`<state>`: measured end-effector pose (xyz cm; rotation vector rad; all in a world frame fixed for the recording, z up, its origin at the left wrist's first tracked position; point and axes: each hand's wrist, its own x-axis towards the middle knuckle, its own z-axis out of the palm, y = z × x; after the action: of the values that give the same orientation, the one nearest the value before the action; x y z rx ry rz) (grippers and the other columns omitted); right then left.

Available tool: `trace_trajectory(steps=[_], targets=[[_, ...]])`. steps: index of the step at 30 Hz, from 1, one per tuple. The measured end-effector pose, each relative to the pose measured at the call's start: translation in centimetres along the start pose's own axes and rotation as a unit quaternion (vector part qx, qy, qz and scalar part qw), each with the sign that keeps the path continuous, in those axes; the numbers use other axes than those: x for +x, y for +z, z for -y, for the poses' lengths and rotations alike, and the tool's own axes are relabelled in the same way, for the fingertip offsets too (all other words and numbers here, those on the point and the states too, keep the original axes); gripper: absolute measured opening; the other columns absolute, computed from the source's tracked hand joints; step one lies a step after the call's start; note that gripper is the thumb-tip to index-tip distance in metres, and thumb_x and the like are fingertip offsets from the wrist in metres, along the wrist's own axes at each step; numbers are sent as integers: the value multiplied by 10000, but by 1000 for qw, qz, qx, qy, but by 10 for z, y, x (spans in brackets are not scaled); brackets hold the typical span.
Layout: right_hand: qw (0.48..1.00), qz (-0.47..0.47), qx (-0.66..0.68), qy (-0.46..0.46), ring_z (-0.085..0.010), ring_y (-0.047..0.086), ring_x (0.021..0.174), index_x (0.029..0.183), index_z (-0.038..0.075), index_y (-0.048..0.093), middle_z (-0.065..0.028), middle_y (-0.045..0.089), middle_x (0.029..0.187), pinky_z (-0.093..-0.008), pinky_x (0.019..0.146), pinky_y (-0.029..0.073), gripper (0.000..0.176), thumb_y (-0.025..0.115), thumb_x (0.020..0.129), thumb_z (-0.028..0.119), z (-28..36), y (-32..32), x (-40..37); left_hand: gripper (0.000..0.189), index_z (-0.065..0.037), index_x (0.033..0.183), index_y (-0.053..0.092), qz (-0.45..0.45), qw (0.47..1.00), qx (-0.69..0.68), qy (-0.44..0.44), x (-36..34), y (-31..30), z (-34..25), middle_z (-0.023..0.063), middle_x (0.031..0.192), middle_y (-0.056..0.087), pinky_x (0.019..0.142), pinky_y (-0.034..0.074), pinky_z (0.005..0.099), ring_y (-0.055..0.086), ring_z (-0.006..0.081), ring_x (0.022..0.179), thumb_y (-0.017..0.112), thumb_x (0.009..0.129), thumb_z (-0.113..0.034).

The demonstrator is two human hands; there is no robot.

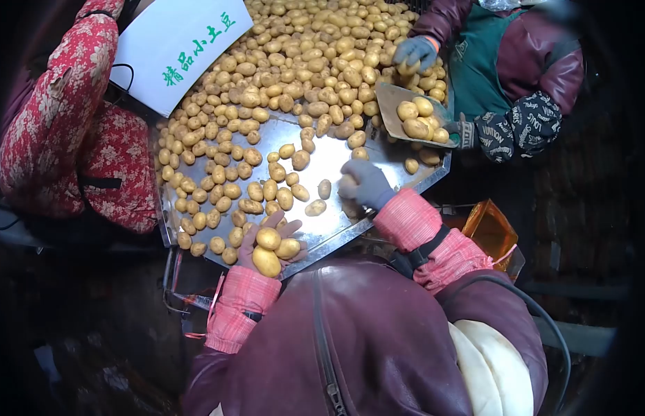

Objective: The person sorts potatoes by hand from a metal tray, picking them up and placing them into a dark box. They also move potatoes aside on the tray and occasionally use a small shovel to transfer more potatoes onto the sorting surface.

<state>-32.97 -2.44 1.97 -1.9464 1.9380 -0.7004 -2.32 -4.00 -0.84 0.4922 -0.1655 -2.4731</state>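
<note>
So, nearest the camera, the left grip [267,244] is turned palm up in a mauve glove at the near edge of the shiny steel desk [329,158]. Three small yellow potatoes [267,261] are cupped in it with the fingers loosely curled round them, so those are what's being grasped. A bit further in and to the right, the right grip [365,184] is wrapped in a grey knit glove and laid knuckles-up on the bare metal. It's clenched on one pale potato [346,182], which is only just peeking out at the fingertips and is mostly hidden. Between the two grips a few loose potatoes are scattered on the desk, apart from each other. An orange see-through plastic bag [490,232] is seen just off the desk's right edge, beside the right sleeve.

Further out, the big heap of small yellow potatoes [295,62] is spread over the far and left part of the desk. On the left, a person's red floral padded sleeve [59,118] is seen beside the desk, and a white card with green lettering [177,45] is laid over the heap's left edge. At the far right, a co-worker's blue-grey gloved hand [414,52] is pressed on the heap. A flat brownish scoop [390,97] loaded with several potatoes is held by that person's other hand [464,133], near the desk's corner.
</note>
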Motion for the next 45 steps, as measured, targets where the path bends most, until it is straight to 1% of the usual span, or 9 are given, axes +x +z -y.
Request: trace_trajectory(steps=[5,7,8,10,13,19,28,35,45], targets=[[966,33,162,-198,-255,610,996,1233,98,594,-121,626,1099,-406,839,506,423,695,859,267,58,14,11,773,-116,1525,300,89,995,-43,-13,1,7,-3,320,1487,344,782,548,606,612,513,1027,434,935,-596],[959,72,272,16,-252,618,960,1251,78,587,-119,625,1106,-390,815,510,451,716,864,269,50,5,23,783,-114,1527,297,114,992,-51,-11,-2,9,-3,337,1478,343,733,561,588,625,508,984,420,934,-609],[978,-113,47,-166,-304,616,972,1237,93,599,-144,617,1129,-398,844,500,445,706,848,279,-2,26,38,773,-107,1517,313,129,990,-50,-4,-1,5,-1,350,1466,350,715,559,578,628,498,948,413,936,-607],[990,-85,-105,48,-345,597,1000,1184,112,609,-148,602,1058,-474,866,475,456,656,819,383,-15,-12,54,766,-103,1508,327,114,993,-41,-6,-1,7,-2,352,1453,371,719,559,573,627,488,937,418,934,-602],[963,-90,-250,53,-337,561,1067,1247,156,567,-144,584,1076,-515,893,456,503,657,806,381,-48,11,56,770,-94,1493,346,90,995,-37,7,0,4,-4,348,1430,405,732,554,573,628,478,934,429,922,-605],[993,-8,11,-121,-350,589,953,1206,129,601,-120,600,1049,-444,790,483,398,613,817,211,6,32,53,795,-74,1478,372,34,996,-42,66,-2,-7,-4,331,1380,474,752,548,576,646,467,931,437,897,-614],[906,89,-126,-393,-316,568,1043,1201,191,572,-174,504,1240,-484,779,434,448,657,761,181,46,79,87,786,-50,1463,391,-44,985,-63,152,-38,-5,0,349,1370,477,670,563,573,666,464,879,379,916,-614],[942,99,-20,-321,-317,601,890,1021,197,637,-123,530,1180,-467,751,427,186,635,845,255,45,77,117,814,-69,1487,344,-80,982,-48,164,-35,-6,6,361,1392,449,645,551,516,663,440,840,347,920,-652],[932,30,-149,-329,-294,525,1111,1217,116,559,-126,531,1117,-454,865,422,372,574,891,294,42,83,114,749,-79,1419,431,-159,972,-31,172,-32,12,6,329,1284,556,588,526,489,668,380,751,307,928,-632]])
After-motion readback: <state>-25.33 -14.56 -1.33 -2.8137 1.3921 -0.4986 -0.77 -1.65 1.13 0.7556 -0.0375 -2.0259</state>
